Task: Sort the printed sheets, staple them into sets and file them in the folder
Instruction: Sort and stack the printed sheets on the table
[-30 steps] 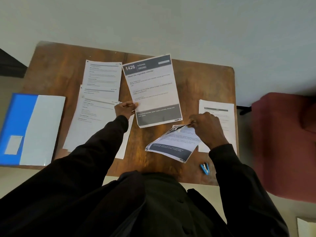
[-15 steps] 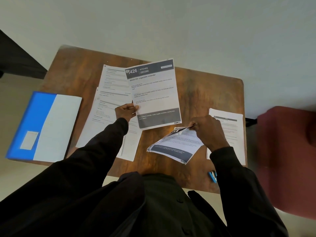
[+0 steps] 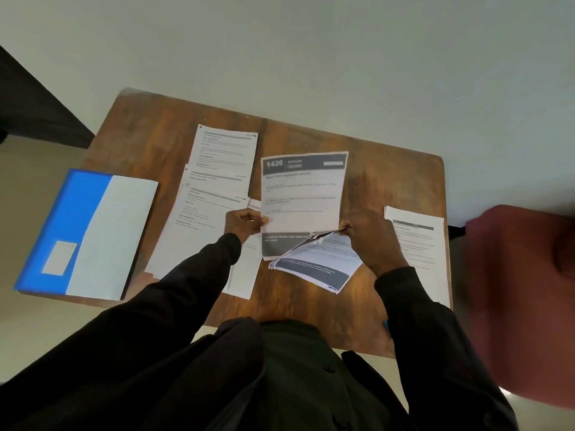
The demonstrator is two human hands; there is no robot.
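Note:
My left hand (image 3: 244,222) pinches the left edge of a printed sheet headed "1426" (image 3: 303,197), which lies over the middle of the wooden table (image 3: 389,181). To its right, my right hand (image 3: 370,231) pinches the top corner of a small stack of dark-banded sheets (image 3: 317,262) that fans out toward me. Several white text sheets (image 3: 214,185) overlap on the table's left half. Another white sheet (image 3: 418,244) lies at the right edge. A blue and white folder (image 3: 90,234) rests shut at the far left. A blue stapler (image 3: 386,326) is mostly hidden behind my right sleeve.
A dark red chair (image 3: 522,293) stands close to the table's right side. A dark piece of furniture (image 3: 34,110) sits at the far left. A pale wall borders the table's far edge.
My left hand carried the "1426" sheet rightward, off the white text sheets and toward the stack my right hand holds; its lower corner now sits under that stack. My head view shifted.

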